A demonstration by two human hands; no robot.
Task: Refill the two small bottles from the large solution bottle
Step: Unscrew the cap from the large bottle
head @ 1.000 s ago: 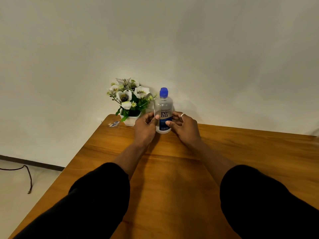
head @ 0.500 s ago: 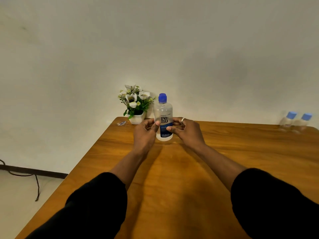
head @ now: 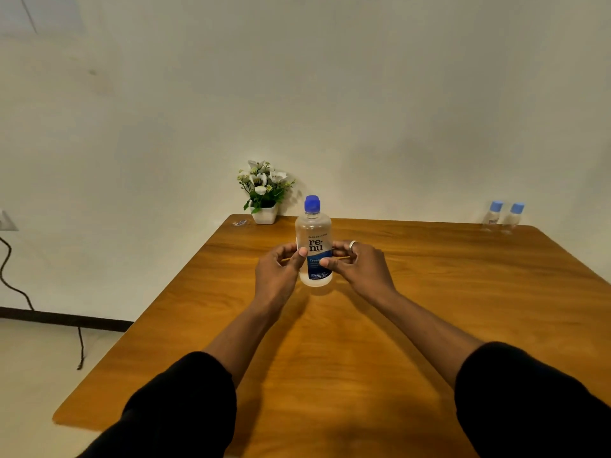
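Observation:
The large solution bottle (head: 313, 239), clear with a blue cap and a blue-and-white label, stands upright on the wooden table (head: 429, 309). My left hand (head: 277, 276) grips its left side and my right hand (head: 358, 269), with a ring on one finger, grips its right side. Two small clear bottles with light blue caps, one (head: 493, 213) beside the other (head: 513, 215), stand together at the table's far right corner by the wall, well away from both hands.
A small white pot of white flowers (head: 264, 193) stands at the far left corner against the wall. A small wrapper-like item (head: 239, 223) lies beside it. A black cable (head: 13, 279) hangs over the floor at the left.
Both hands have drawn the large bottle away from the flower pot, toward me and the table's middle. The view has shifted, bringing the two small bottles into sight.

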